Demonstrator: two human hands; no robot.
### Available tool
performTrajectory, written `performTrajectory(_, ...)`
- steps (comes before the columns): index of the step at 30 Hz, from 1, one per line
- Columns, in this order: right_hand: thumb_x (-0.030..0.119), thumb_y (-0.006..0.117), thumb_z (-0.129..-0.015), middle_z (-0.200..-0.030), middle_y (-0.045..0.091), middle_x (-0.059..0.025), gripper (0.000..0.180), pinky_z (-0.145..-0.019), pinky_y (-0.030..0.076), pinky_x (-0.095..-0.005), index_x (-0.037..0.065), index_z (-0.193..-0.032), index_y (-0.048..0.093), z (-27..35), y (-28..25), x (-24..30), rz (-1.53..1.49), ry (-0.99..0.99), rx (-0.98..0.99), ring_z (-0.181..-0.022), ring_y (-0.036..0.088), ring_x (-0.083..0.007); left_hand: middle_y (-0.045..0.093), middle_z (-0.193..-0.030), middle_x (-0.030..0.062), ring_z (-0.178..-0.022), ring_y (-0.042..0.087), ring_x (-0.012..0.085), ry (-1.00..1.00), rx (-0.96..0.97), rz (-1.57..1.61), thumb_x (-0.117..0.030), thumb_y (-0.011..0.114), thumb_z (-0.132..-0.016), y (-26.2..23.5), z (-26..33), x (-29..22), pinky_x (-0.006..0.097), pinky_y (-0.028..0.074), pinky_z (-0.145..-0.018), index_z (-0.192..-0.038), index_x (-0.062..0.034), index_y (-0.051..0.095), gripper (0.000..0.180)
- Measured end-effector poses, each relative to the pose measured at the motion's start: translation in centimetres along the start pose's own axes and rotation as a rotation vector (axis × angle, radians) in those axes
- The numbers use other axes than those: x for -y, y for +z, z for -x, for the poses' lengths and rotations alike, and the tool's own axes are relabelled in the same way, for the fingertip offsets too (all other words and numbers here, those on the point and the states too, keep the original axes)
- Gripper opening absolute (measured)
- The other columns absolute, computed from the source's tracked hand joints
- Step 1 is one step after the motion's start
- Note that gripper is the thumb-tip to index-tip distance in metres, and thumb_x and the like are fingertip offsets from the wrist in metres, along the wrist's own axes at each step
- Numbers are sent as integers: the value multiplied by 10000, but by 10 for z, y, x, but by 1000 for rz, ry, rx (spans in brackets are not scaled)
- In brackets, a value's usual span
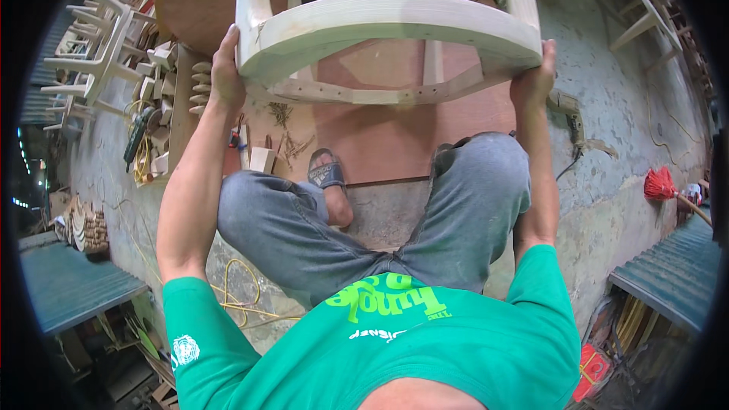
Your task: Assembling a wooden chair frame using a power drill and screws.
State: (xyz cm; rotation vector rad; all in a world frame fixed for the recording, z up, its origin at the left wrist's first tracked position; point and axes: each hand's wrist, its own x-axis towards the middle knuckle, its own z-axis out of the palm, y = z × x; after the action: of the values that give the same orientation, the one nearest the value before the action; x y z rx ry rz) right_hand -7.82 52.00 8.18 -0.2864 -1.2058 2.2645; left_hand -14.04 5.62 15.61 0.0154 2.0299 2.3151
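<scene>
A pale, unpainted wooden chair frame (395, 17) is between my two hands, its curved rail toward me and two legs or posts reaching away past the top edge. My left hand (228, 72) grips the frame's left corner, fingers partly hidden behind the wood. On the opposite corner, my right hand (534, 80) holds the same frame, thumb up along its side. Several small holes dot the angled inner strips (372, 96) below the rail. Under the frame lies a reddish plywood board (380, 144), between and beyond my bent knees.
To the left are stacked unfinished chairs (106, 49), a round brown panel (216, 0), a dark power tool (137, 137) and wood offcuts (161, 118). A drill-like tool (569, 118) lies right of my right arm. Yellow cord (247, 292) crosses the floor. Further right is a red-headed broom (659, 184).
</scene>
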Motion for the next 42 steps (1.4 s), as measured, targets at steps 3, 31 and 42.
performTrajectory(3, 382, 365, -989, -1036, 623, -98, 426, -902, 417, -343, 24, -1062, 583, -9, -3, 11, 21, -49, -14, -999, 561, -190, 601, -1188, 106, -1088, 549, 187, -86, 7, 47, -447, 435, -956, 1, -8, 19, 294, 390, -956, -1273, -3, 516, 552)
performTrajectory(31, 66, 510, -749, -1131, 545, -298, 454, -941, 426, -462, -24, -1194, 493, 84, -281, -72, 1682, -213, 419, -1106, 504, -448, 474, -1325, 7, -1199, 455, 194, -403, -95, -258, -439, 461, -926, 10, -49, 40, 457, 374, -958, -1320, -180, 462, 471)
performTrajectory(42, 17, 597, -695, -1188, 492, -185, 502, -855, 443, -382, -10, -1187, 503, 133, -277, -166, 1305, 184, 168, -1032, 518, -319, 640, -998, 30, -882, 620, 169, -178, -245, -233, -286, 553, -938, -100, 4, 27, 337, 492, -764, -1121, -92, 580, 269)
